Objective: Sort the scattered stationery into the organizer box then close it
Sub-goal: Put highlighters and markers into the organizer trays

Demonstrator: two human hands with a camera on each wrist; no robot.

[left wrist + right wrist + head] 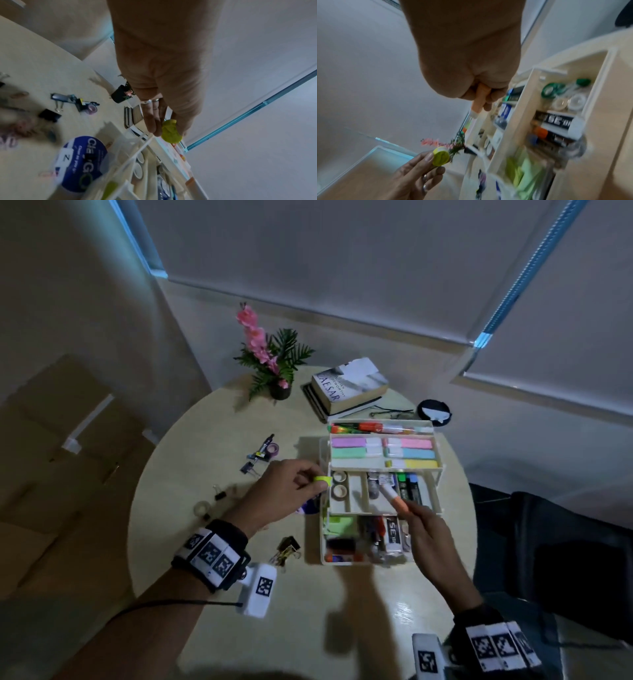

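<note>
While the round table (191, 542) carries the open tiered organizer box (442, 467), binder clips (287, 546) and a tape roll (202, 508) lie scattered to its left. Over the box's middle tray, the right hand (431, 539) grips an orange-capped marker (394, 495). Just left of that tray, the left hand (284, 491) pinches a yellow-green tape roll (322, 481).

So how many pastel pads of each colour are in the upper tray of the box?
Pink pads: 2
Green pad: 1
Blue pad: 1
Yellow pad: 1
Total: 5
</note>
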